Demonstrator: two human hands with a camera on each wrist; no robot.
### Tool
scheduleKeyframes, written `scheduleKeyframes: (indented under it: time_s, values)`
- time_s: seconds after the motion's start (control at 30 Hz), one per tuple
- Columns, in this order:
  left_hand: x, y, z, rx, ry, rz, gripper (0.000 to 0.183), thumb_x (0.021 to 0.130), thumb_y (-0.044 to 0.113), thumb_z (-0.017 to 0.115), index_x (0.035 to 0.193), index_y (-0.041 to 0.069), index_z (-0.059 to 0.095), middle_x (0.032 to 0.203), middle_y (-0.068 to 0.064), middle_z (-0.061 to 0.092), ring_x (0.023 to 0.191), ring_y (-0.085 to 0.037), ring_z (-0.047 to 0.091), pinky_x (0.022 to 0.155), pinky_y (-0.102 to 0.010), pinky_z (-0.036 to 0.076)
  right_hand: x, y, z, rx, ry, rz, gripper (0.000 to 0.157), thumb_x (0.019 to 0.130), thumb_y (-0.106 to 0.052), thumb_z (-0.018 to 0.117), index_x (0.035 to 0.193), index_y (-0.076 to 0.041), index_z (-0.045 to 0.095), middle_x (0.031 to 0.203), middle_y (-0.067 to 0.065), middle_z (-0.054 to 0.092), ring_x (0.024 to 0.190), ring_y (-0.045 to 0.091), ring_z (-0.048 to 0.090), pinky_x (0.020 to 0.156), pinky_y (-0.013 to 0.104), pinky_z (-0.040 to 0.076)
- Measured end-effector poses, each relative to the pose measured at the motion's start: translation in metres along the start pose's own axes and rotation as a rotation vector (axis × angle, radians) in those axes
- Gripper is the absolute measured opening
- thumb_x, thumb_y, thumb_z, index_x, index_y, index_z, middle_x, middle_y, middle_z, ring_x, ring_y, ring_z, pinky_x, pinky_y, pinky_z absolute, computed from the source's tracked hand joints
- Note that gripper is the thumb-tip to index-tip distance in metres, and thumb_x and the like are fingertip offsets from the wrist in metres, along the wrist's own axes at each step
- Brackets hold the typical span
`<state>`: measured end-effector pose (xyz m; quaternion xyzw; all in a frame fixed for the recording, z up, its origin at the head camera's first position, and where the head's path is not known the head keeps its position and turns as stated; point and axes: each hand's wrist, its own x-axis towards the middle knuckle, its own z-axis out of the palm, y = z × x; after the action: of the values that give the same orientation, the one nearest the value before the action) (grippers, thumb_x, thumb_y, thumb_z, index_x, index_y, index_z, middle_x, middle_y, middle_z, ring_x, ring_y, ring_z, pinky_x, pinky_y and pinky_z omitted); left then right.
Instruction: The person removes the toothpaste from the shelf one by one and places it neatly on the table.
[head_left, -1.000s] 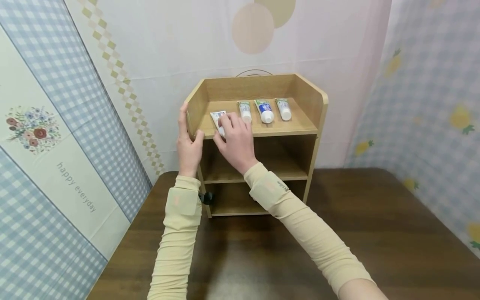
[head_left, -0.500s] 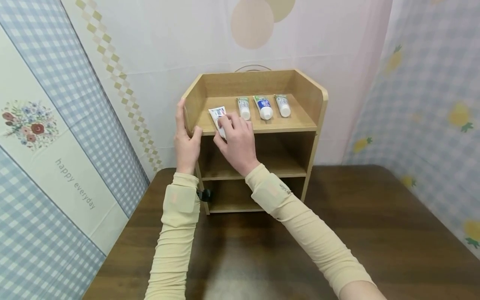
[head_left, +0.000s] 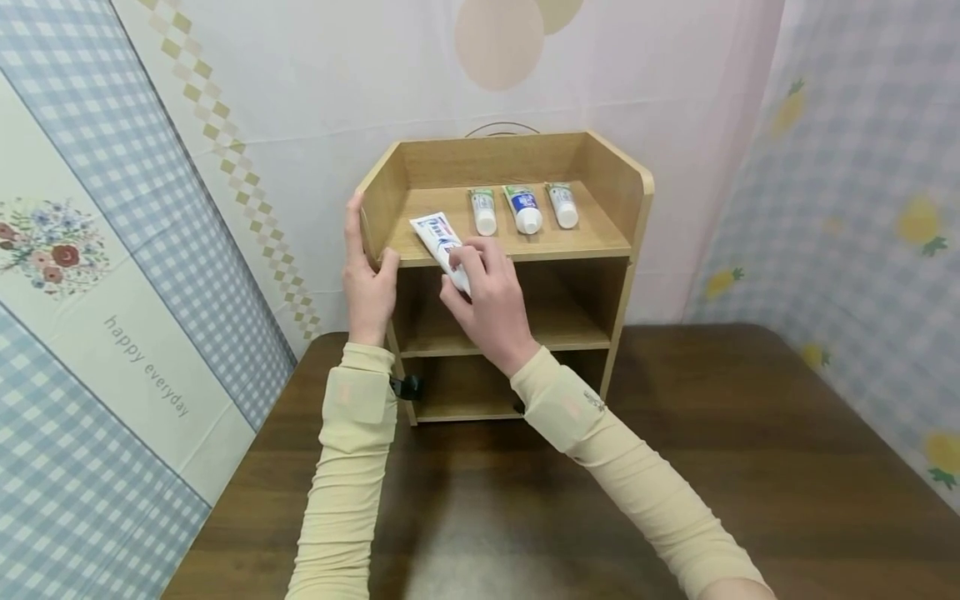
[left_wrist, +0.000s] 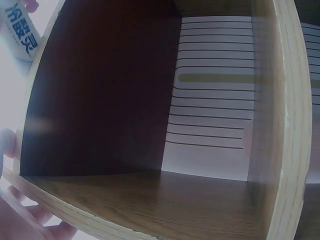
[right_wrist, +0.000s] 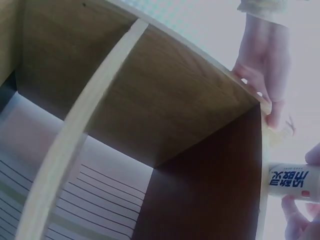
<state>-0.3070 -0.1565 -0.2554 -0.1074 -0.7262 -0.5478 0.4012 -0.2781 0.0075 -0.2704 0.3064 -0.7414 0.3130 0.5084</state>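
Observation:
My right hand pinches a white toothpaste tube with blue print between thumb and fingers. The tube slants across the front edge of the wooden shelf unit's top, its lower end partly covered by my fingers. In the right wrist view the same tube appears beside the board's edge, fingers on either side. My left hand grips the unit's left side panel, thumb at the front corner and fingers along the outside. The left wrist view shows part of this hand around the edge.
Three more tubes lie on the top shelf: a green-and-white one, a blue-and-white one and another white one. Raised panels border the top at back and sides. Below are two compartments. The unit stands on a dark wooden table.
My right hand has drawn the toothpaste tube forward and to the right, so more of it shows and it overhangs the front edge. My left hand keeps its grip on the side panel.

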Motion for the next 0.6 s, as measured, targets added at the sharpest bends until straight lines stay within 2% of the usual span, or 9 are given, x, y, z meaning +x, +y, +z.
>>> scheduleKeyframes:
  time_s: [0.03, 0.2, 0.43, 0.6]
  values:
    - [0.002, -0.006, 0.001, -0.003, 0.001, 0.005, 0.08, 0.083, 0.003, 0.049, 0.146, 0.049, 0.032, 0.15, 0.023, 0.038, 0.104, -0.015, 0.047, 0.081, -0.03, 0.039, -0.002, -0.001, -0.002, 0.017, -0.004, 0.017, 0.014, 0.085, -0.01, 0.063, 0.096, -0.004, 0.056, 0.111, 0.018, 0.053, 0.093, 0.029, 0.059, 0.08, 0.039, 0.05]
    - [0.003, -0.007, 0.002, -0.015, 0.005, 0.005, 0.08, 0.084, 0.002, 0.048, 0.147, 0.049, 0.031, 0.15, 0.022, 0.038, 0.105, -0.014, 0.046, 0.082, -0.03, 0.038, -0.008, 0.002, -0.007, 0.089, -0.021, 0.074, 0.016, 0.087, -0.009, 0.063, 0.099, -0.004, 0.053, 0.115, 0.018, 0.048, 0.095, 0.029, 0.061, 0.075, 0.037, 0.055]
    - [0.002, -0.007, 0.005, -0.003, 0.012, 0.011, 0.079, 0.084, 0.002, 0.048, 0.147, 0.047, 0.031, 0.15, 0.022, 0.039, 0.102, -0.012, 0.047, 0.081, -0.028, 0.038, -0.011, 0.005, -0.016, 0.101, -0.07, 0.137, 0.019, 0.087, -0.009, 0.064, 0.102, -0.004, 0.052, 0.115, 0.017, 0.048, 0.098, 0.028, 0.059, 0.077, 0.038, 0.055]
    - [0.002, -0.009, 0.007, -0.052, 0.005, 0.023, 0.079, 0.084, -0.001, 0.047, 0.149, 0.042, 0.032, 0.151, 0.021, 0.037, 0.107, -0.008, 0.045, 0.081, -0.026, 0.037, -0.017, 0.007, -0.017, 0.089, -0.134, 0.17, 0.027, 0.085, -0.01, 0.067, 0.109, -0.004, 0.056, 0.113, 0.015, 0.052, 0.092, 0.025, 0.06, 0.072, 0.036, 0.056]
